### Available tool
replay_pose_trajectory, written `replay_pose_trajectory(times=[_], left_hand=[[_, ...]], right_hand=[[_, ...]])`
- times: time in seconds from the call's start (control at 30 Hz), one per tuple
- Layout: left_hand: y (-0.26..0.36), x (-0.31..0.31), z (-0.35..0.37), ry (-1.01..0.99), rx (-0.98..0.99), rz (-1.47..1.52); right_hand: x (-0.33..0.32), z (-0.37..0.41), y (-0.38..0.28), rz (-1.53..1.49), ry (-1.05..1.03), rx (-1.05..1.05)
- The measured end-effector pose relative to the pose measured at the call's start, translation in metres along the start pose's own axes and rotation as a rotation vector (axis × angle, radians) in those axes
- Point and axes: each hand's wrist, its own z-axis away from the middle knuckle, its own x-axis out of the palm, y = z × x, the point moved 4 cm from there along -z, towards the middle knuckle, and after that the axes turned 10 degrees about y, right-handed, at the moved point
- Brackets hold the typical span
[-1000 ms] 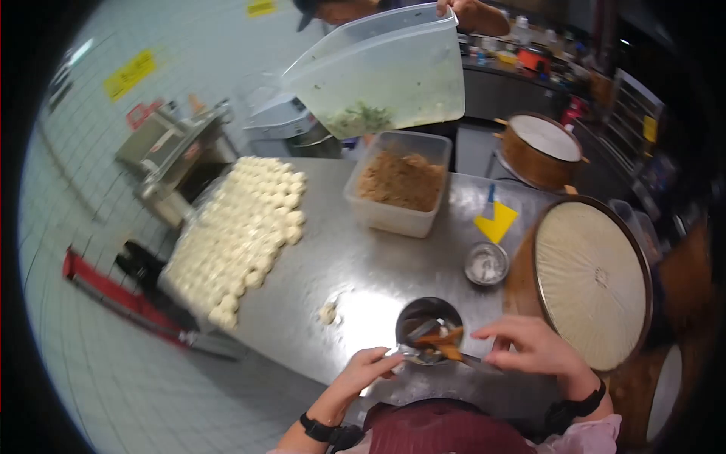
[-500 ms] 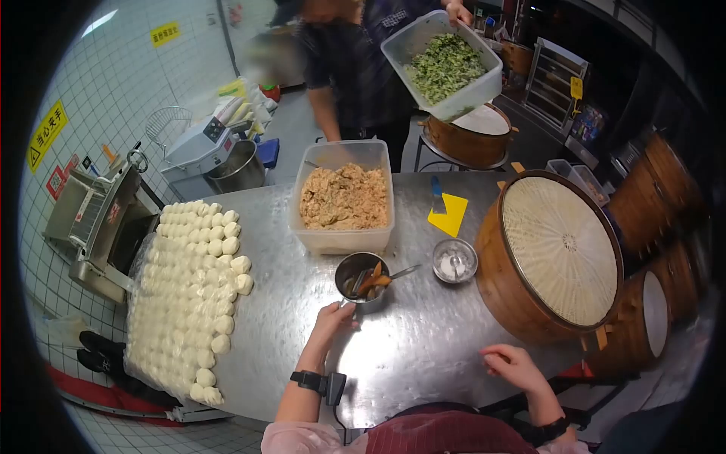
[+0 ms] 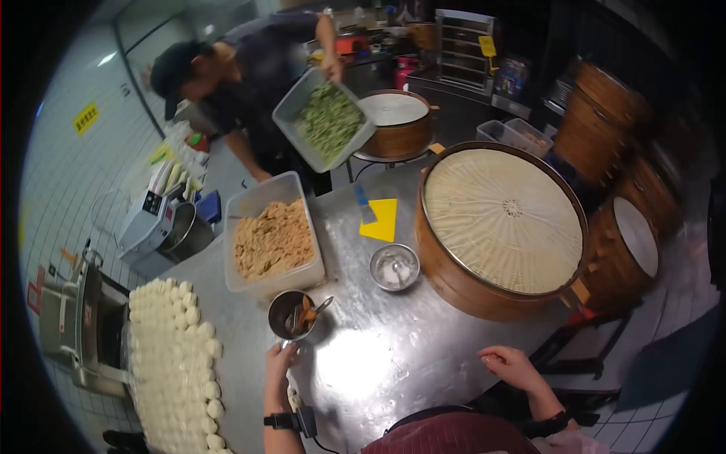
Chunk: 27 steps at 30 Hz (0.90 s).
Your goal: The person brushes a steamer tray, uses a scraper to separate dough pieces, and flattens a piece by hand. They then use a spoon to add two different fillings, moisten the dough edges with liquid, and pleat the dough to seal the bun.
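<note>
My left hand (image 3: 280, 359) holds the handle of a metal cup (image 3: 289, 315) with several utensils in it, one of them orange. My right hand (image 3: 505, 361) hovers over the right part of the metal table (image 3: 439, 363), its fingers loosely curled with nothing visible in them. Beyond the cup stands a clear tub of orange-brown filling (image 3: 274, 240). A small metal bowl (image 3: 395, 266) with white contents lies between the cup and a large bamboo steamer (image 3: 503, 219). Behind the bowl is a yellow card (image 3: 380, 220) with a blue-handled tool.
Across the table a person (image 3: 265, 68) leans over, tilting a tub of chopped greens (image 3: 330, 125). Rows of dough balls (image 3: 170, 356) cover the left side. A dough machine (image 3: 83, 325) stands far left. More steamers (image 3: 605, 121) are stacked at the right.
The view has turned to the right, so the table's things appear further left. Across the table, the person has bent lower, with the greens tub still raised. My left hand still holds the cup.
</note>
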Motion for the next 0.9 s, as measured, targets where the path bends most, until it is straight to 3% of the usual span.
replay_pose_trajectory(times=[0.1, 0.2, 0.4, 0.67, 0.9], left_hand=[[0.018, 0.01, 0.031, 0.112, -0.075, 0.124], [0.023, 0.008, 0.05, 0.084, -0.07, 0.171], [0.039, 0.025, 0.056, 0.042, -0.067, 0.18], [0.071, 0.125, 0.02, -0.115, 0.137, 0.204], [0.107, 0.195, -0.042, -0.057, 0.389, 0.149]], right_hand=[[0.005, -0.001, 0.007, -0.094, -0.046, 0.02], [0.012, -0.013, 0.014, 0.033, -0.118, -0.025], [0.024, -0.012, 0.014, -0.039, -0.063, -0.013], [0.034, 0.005, 0.013, 0.043, -0.124, -0.073], [0.027, 0.017, 0.023, -0.021, -0.069, 0.029]])
